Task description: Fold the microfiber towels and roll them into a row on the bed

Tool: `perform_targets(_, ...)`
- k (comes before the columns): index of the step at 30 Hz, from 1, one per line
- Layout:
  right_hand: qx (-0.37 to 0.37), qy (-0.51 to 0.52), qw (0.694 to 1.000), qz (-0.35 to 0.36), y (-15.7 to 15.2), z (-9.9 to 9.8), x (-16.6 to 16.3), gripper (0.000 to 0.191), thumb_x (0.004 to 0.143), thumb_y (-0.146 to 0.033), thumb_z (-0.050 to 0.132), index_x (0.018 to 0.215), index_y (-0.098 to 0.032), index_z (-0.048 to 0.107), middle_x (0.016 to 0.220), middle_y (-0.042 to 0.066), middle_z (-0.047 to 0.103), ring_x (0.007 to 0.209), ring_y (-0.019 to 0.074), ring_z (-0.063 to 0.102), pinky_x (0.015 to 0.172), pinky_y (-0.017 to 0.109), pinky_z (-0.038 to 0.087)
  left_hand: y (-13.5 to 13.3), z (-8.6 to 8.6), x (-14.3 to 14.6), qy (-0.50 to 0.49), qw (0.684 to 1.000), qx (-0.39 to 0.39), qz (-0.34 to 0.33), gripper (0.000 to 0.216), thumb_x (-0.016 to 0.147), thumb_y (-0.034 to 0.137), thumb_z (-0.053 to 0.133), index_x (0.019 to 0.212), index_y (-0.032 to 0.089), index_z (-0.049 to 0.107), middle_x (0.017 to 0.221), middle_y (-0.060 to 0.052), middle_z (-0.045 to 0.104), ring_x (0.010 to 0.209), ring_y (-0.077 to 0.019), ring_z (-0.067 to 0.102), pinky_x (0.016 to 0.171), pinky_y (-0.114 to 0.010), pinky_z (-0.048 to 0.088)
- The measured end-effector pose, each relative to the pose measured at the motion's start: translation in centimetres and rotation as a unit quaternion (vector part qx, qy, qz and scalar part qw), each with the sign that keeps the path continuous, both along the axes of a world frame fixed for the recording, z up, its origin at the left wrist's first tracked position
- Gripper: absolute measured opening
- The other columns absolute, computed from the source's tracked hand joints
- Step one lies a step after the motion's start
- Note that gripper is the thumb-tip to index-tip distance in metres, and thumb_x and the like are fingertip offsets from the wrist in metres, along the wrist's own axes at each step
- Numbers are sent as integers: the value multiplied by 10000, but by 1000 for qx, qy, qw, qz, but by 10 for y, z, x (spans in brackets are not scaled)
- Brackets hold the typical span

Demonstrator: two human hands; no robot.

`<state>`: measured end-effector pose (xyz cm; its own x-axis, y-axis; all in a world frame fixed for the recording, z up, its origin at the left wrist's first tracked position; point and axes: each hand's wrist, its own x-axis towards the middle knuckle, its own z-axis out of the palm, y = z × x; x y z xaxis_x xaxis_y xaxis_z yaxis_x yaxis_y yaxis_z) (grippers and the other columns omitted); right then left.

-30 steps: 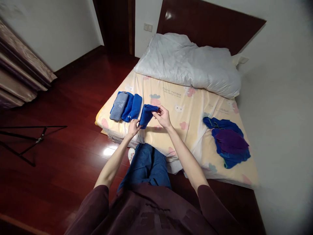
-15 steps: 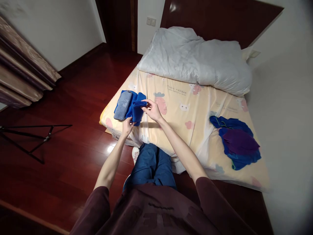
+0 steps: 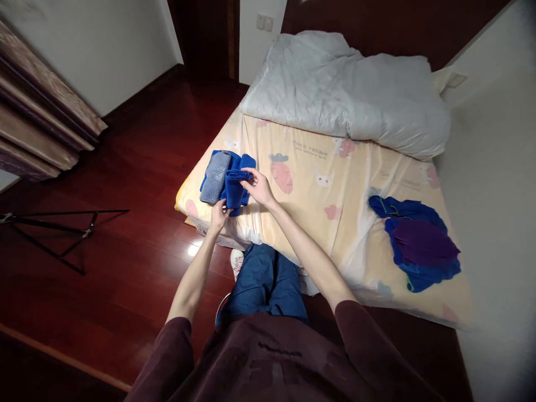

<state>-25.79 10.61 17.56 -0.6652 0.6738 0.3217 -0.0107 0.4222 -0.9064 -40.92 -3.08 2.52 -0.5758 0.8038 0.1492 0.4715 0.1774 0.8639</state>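
Both my hands grip a folded blue towel near the bed's left front corner. My left hand pinches its lower end. With thumb and fingers, my right hand holds its upper right end, where the stacked folds show edge-on. Just left of it lies a rolled or folded grey-blue towel with lettering. More blue cloth lies under and behind these; whether it is one piece or several I cannot tell.
The bed has a cream sheet with rabbit and strawberry prints. A grey-white quilt is bunched at its head. A blue and purple cloth pile lies at the right. A black tripod stands on the red-brown floor, left.
The folded blue towel has shifted slightly left against the grey-blue towel, its top end tilting left, with both hands still on it. The whole view has swung a little.
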Motion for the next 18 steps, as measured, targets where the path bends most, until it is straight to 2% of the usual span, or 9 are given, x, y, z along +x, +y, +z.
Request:
perform_targets(3,8,9,998,-64,-1,-6,10,724,945,-496,699,1571,-254,426,1518,159,542,938,174,674,782,292,615,-18,12,13,60,993,50,86,720,821,397,819,1427,109,555,1419,-232,540,1319,-364,557,1142,-549,495)
perform_targets(4,5,13,995,-98,-5,-12,20,754,945,-498,702,1592,-265,392,1554,169,509,948,175,675,756,279,607,-31,15,25,81,988,68,115,740,853,418,793,1468,112,518,1444,-235,502,1364,-367,514,1168,-550,464)
perform_targets(6,-11,14,986,-168,-25,-34,50,721,961,-484,676,1587,-261,397,1544,177,521,945,171,678,738,267,597,-65,17,62,95,984,83,129,618,965,388,654,1500,130,488,1402,-212,519,1340,-333,525,1151,-519,469)
perform_targets(8,-46,-8,972,-229,-64,-68,96,620,981,-447,624,1538,-230,457,1477,180,581,911,167,683,733,273,592,-108,13,113,87,992,58,74,407,1028,336,551,1398,167,575,1277,-162,598,1254,-300,579,1112,-494,495)
perform_targets(10,-91,-56,957,-269,-120,-108,151,528,963,-419,615,1430,-182,552,1331,175,676,766,154,661,679,283,581,-152,5,165,76,996,8,-51,276,1057,276,485,1260,200,654,1173,-122,655,1156,-264,628,1049,-455,539)
perform_targets(11,-111,-84,951,-275,-152,-127,181,455,956,-409,609,1341,-167,610,1236,161,716,722,154,652,683,294,584,-172,1,187,78,988,-20,-130,274,1061,247,471,1245,209,671,1201,-118,674,1158,-253,638,1042,-441,550)
perform_targets(13,-127,-131,940,-287,-215,-157,235,307,959,-387,580,1143,-172,699,1029,118,754,705,178,662,687,312,583,-199,-4,218,122,966,-62,-221,307,1045,230,509,1289,234,695,1376,-126,651,1326,-291,579,1135,-513,503)
perform_targets(16,-114,-168,944,-260,-280,-175,289,229,973,-325,553,902,-218,744,932,94,754,833,232,716,788,356,590,-204,-7,226,152,941,-95,-287,340,1038,229,515,1309,245,721,1443,-103,654,1428,-317,517,1212,-558,444)
perform_targets(18,-112,-168,949,-241,-293,-174,302,232,966,-281,550,874,-236,758,941,88,762,889,250,730,828,371,584,-190,-8,217,163,930,-107,-311,345,1038,254,511,1298,229,737,1452,-104,660,1425,-318,527,1225,-538,446)
